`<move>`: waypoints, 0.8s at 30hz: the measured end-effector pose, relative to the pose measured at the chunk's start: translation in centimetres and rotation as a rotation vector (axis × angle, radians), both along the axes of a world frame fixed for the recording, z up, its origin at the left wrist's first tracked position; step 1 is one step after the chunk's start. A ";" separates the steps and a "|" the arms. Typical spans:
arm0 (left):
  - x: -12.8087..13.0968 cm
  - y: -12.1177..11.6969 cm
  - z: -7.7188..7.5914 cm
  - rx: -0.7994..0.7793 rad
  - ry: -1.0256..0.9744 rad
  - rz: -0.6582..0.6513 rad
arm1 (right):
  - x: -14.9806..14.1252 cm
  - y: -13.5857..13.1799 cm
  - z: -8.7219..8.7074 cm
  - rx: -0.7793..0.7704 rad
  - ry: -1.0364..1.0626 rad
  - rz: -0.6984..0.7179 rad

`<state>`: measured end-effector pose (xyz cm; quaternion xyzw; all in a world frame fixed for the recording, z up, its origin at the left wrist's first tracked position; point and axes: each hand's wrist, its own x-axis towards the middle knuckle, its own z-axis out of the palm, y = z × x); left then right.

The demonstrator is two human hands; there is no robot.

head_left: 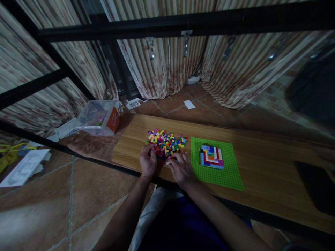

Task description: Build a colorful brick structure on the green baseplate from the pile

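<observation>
A loose heap of small multicoloured building bricks [169, 141] lies on the wooden table. At the heap's near left edge is my left hand [148, 161], its fingers curled down; whatever they may hold is hidden. My right hand [181, 169] rests at the near right edge of the heap, thumb and fingers drawn together on a small pale brick [168, 162]. Right of that hand lies a green studded baseplate [232, 170]. On it stands a low square build [212, 157] of nested brick rings in blue, white, red and other colours.
A clear plastic box [98, 118] with an orange label and a few bricks inside stands beyond the table's left end. A dark flat object [315, 186] lies on the table [267, 167] at right. Black metal bars [167, 29] cross in front of striped curtains [157, 69].
</observation>
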<state>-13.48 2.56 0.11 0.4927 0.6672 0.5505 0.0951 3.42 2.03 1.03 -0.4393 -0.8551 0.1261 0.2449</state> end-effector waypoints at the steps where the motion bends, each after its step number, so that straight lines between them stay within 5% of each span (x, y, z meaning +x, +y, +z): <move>1: 0.0 0.0 0.0 -0.001 -0.012 0.005 | 0.3 0.1 0.0 0.009 0.008 -0.017; 10: 0.2 -0.1 0.2 0.012 -0.317 0.038 | 2.2 1.1 0.8 0.018 0.006 -0.245; 16: -0.3 -0.1 0.0 0.003 -0.361 0.042 | -1.0 -0.4 1.5 -0.014 0.018 -0.011; 24: -0.6 -0.1 -0.5 0.049 -0.357 -0.023 | -3.2 -0.5 1.7 0.001 -0.095 -0.016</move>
